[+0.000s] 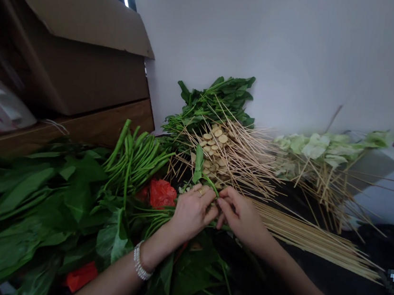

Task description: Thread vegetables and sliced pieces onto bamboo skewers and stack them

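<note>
A thin green leafy stem (210, 184) passes between my two hands, its leaf standing up beyond the knuckles. Closed around it is my left hand (192, 209), which wears a ring and a beaded bracelet. My right hand (241, 215) pinches at the stem's right end, fingertips close to the left hand's. Whether a skewer is also in the fingers cannot be made out. Just beyond the hands lie skewered pale round slices (214, 152). Loose leafy greens (200, 263) lie beneath the wrists, and a red plastic bag (162, 194) shows beside the left hand.
Large leafy greens (31, 213) and cut green stems (135, 154) cover the left side. Bare bamboo skewers (315, 236) lie to the right. Behind are more bundled greens (224, 98) and skewered pale cabbage-like leaves (317, 145) near the wall. A cardboard box (95, 68) stands at left.
</note>
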Demonstrator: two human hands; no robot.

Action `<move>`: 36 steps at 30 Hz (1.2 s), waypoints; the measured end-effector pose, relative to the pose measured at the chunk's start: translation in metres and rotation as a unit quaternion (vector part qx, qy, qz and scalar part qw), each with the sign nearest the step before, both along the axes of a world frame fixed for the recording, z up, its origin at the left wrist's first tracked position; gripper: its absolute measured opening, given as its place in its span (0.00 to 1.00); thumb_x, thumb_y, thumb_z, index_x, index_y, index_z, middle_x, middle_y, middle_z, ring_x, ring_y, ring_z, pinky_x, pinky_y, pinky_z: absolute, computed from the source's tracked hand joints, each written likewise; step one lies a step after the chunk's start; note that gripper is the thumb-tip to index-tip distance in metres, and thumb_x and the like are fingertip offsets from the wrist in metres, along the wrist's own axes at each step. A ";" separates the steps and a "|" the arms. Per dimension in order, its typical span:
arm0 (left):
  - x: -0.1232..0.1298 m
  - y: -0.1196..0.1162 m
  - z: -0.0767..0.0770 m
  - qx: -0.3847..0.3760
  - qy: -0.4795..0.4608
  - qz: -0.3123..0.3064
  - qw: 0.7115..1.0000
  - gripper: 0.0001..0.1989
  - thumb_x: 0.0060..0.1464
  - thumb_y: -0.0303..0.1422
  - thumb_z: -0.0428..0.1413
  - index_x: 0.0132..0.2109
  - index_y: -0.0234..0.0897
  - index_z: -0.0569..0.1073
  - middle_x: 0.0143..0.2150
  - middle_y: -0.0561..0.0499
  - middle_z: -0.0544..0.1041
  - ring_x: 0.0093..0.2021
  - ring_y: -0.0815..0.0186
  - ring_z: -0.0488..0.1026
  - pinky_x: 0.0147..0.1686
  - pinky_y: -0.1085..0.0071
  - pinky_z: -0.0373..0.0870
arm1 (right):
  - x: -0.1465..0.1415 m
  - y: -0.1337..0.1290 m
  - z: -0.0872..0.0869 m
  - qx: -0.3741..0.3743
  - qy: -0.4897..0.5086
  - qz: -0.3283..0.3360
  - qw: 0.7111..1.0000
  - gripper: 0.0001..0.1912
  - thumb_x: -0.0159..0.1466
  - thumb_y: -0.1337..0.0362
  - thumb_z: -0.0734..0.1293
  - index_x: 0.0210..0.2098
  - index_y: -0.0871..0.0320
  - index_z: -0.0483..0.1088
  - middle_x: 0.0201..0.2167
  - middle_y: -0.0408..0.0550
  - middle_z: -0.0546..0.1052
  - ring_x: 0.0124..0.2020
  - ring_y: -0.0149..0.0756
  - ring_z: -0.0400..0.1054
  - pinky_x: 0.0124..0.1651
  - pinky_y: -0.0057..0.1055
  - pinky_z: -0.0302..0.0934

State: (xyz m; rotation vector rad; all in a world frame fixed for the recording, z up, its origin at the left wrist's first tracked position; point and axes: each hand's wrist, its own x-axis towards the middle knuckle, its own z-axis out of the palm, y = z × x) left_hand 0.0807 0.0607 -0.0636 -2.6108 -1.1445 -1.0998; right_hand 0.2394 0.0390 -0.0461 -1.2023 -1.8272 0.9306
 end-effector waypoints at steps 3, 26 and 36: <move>0.003 -0.001 0.001 -0.113 -0.123 -0.036 0.985 0.08 0.56 0.26 0.48 0.29 0.39 0.66 0.27 0.53 0.67 0.31 0.65 0.66 0.34 0.69 0.62 | 0.001 -0.003 0.005 0.019 -0.015 0.004 1.000 0.03 0.68 0.64 0.57 0.36 0.52 0.60 0.18 0.35 0.73 0.19 0.33 0.71 0.28 0.28 0.61; -0.018 0.017 0.010 -0.041 -0.360 0.023 0.932 0.03 0.56 0.30 0.60 0.38 0.37 0.78 0.26 0.56 0.70 0.27 0.71 0.65 0.31 0.74 0.64 | 0.024 -0.001 0.020 0.401 -0.371 -0.144 0.825 0.09 0.70 0.69 0.58 0.39 0.60 0.69 0.31 0.48 0.76 0.31 0.39 0.68 0.37 0.33 0.53; -0.021 0.013 -0.006 0.099 -0.092 0.017 0.991 0.18 0.58 0.27 0.57 0.55 0.44 0.74 0.45 0.47 0.71 0.31 0.71 0.70 0.29 0.75 0.68 | 0.016 -0.006 0.020 0.415 -0.448 -0.113 0.784 0.11 0.64 0.76 0.60 0.41 0.59 0.71 0.29 0.46 0.74 0.28 0.38 0.65 0.39 0.35 0.49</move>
